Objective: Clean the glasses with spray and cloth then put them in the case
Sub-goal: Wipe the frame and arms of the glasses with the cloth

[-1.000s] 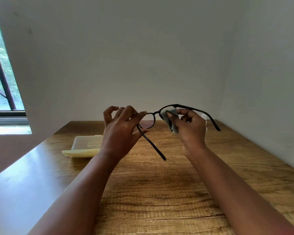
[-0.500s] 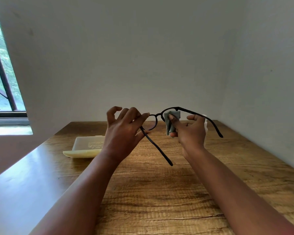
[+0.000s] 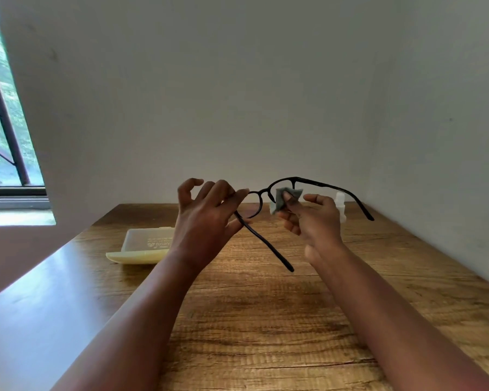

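Left grip (image 3: pixel 206 218) pinches glasses (image 3: pixel 280 193) at hinge; right grip (image 3: pixel 311 218) pinches cloth (image 3: pixel 280 198) on lens. Case (image 3: pixel 144 245) near counter (image 3: pixel 266 320) left edge; bottle (image 3: pixel 340 206) by back wall.

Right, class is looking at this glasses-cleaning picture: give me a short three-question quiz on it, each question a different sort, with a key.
1. True or false: the glasses lie folded on the wooden table.
2. Multiple choice: the right hand pinches the grey cloth against A) a lens, B) a temple tip, C) the case.
3. Fill in: the yellow case lies open on the table, to the ____ of the left hand.

Key: 1 false, both hands hold them up, temples unfolded; 2 A; 3 left.
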